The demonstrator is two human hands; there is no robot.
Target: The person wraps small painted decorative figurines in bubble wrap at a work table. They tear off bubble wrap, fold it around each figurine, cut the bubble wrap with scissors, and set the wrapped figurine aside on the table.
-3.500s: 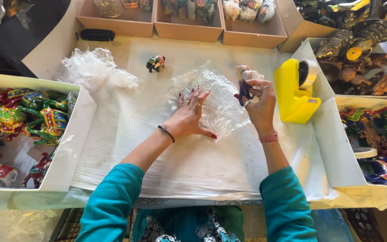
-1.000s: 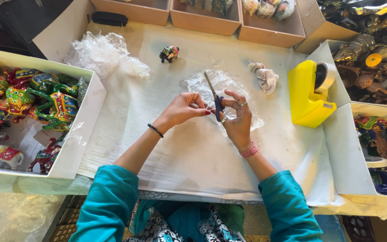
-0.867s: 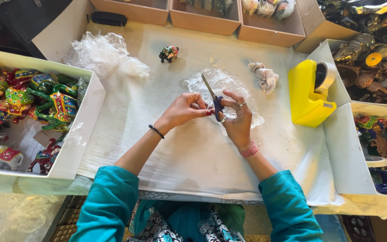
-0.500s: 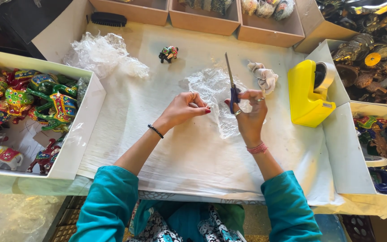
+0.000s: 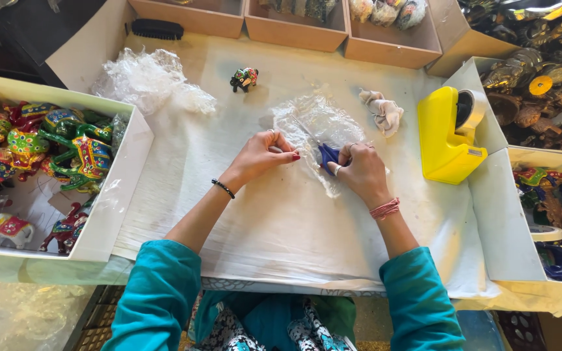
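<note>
Plainly, the right hand (image 5: 362, 172) is curled shut round the blue handles of a pair of scissors (image 5: 328, 156), the blades hidden in the crumpled sheet of clear plastic wrap (image 5: 317, 123) that lies at the middle of the white paper-covered table (image 5: 281, 221). Just beside it, the left hand (image 5: 261, 156) has its fingers bent, fingertips pinching or pressing the wrap's near edge. Because the film is slack and puckered, it could bunch and tear crookedly, or the blades could nick a fingertip. A small painted elephant figurine (image 5: 244, 78) stands toward the far edge, a yellow tape dispenser (image 5: 449, 133) at the right edge.
</note>
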